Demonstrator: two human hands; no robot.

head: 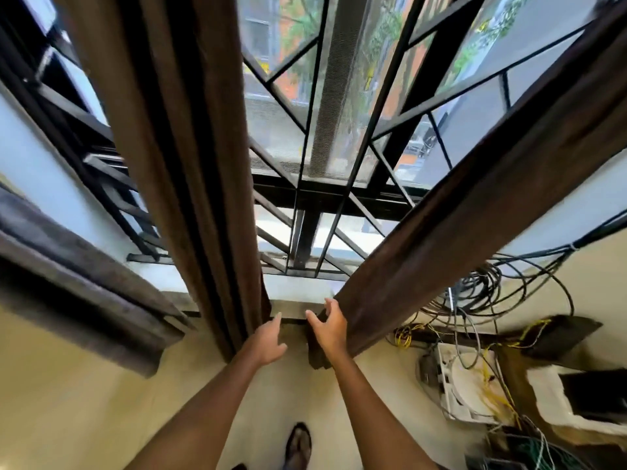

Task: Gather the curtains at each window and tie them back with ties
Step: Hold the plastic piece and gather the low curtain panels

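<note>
Two brown curtain panels hang at the window in front of me. The left curtain (190, 157) falls in deep folds to below the sill. The right curtain (475, 205) is drawn aside toward the right. My left hand (268, 340) reaches beside the left curtain's lower inner edge, fingers loosely extended and holding nothing. My right hand (329, 325) lies against the right curtain's lower inner edge with fingers spread, touching the fabric. No tie is visible.
A black metal window grille (305, 198) stands between the curtains above a pale sill (298, 290). A third dark curtain (74, 283) hangs at the left. Tangled cables (488, 290) and a white box (468, 381) crowd the right. My foot (298, 446) stands on a cream floor.
</note>
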